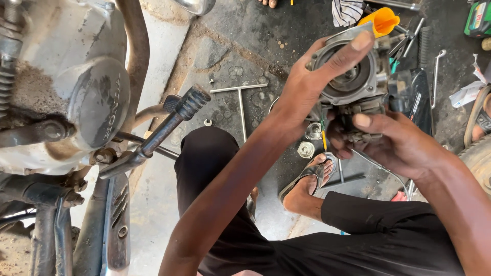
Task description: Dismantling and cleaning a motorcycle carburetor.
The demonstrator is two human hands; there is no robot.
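A roadside-style motorcycle repair workshop: an oil-stained concrete floor beside a motorcycle engine, with a T-handle wrench, spanners, loose nuts and an orange funnel scattered just right of it.

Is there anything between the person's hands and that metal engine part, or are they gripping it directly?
Nothing visible stands between them. The left hand grips the grey metal carburetor directly from its left side, fingers over its round opening, and the right hand holds it from below. Both bare hands touch the metal.
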